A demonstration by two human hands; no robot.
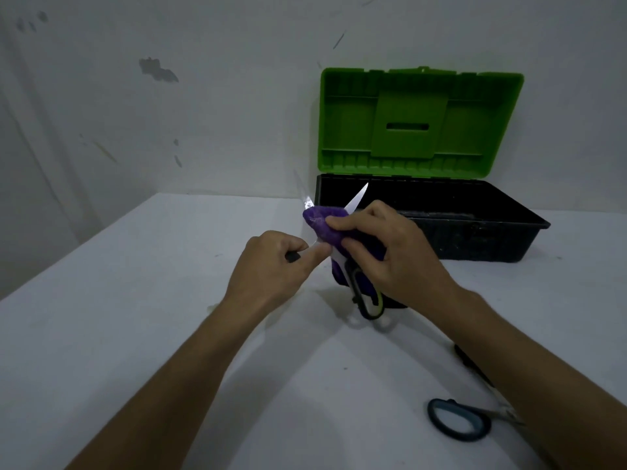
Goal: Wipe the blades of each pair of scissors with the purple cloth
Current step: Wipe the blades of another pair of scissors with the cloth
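Observation:
A pair of scissors (356, 200) with black and yellow-green handles is held above the table, its blades spread apart and pointing up. My left hand (274, 266) grips one black handle. My right hand (383, 252) pinches the purple cloth (317, 220) around the left blade, whose shiny tip sticks out above the cloth. The other handle loop hangs below my right hand. A second pair of scissors (458, 418), with blue-grey handles, lies on the table at the lower right, its blades partly hidden under my right forearm.
An open toolbox (475, 232) with a black tray and upright green lid stands at the back right, against the wall. The white table's left edge (84, 245) runs diagonally. Something dark lies beside my right forearm.

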